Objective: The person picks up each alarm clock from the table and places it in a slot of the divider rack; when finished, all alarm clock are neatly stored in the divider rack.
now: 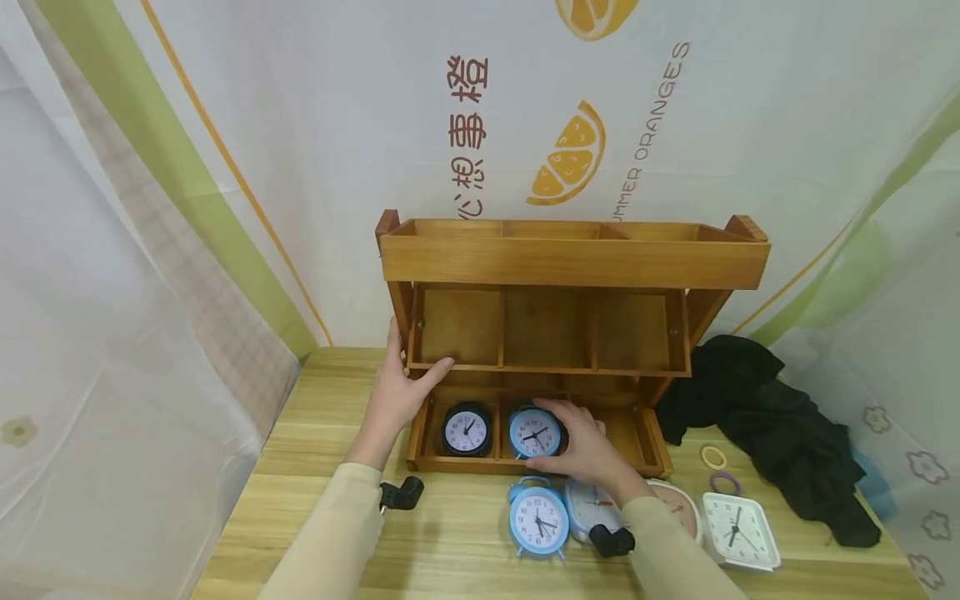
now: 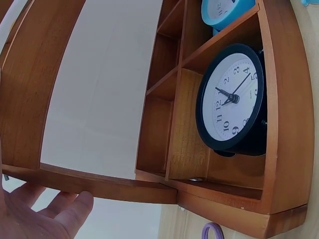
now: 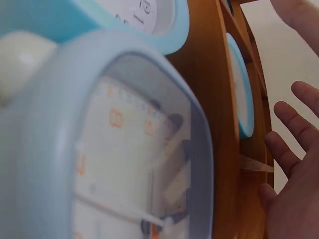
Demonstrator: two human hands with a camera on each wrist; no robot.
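Observation:
A wooden shelf [image 1: 573, 260] with divided trays stands at the back of the table. My left hand [image 1: 396, 394] grips its left side post, thumb in front, fingers along the outer side; in the left wrist view its fingertips [image 2: 79, 206] lie against the wood. A black round alarm clock [image 1: 467, 430] sits in the bottom tray's left compartment. Beside it, in the middle compartment, stands a blue round alarm clock [image 1: 534, 432]. My right hand [image 1: 581, 442] is around that blue clock; the right wrist view shows its fingers [image 3: 294, 122] spread and apart from the clock.
In front of the shelf stand a second blue alarm clock [image 1: 538, 521], a pale blue clock [image 1: 592, 504], a pink clock [image 1: 677, 508] and a white square clock [image 1: 740, 531]. Rings, one yellow [image 1: 713, 457] and one purple [image 1: 725, 482], lie near a black cloth [image 1: 783, 433] at right.

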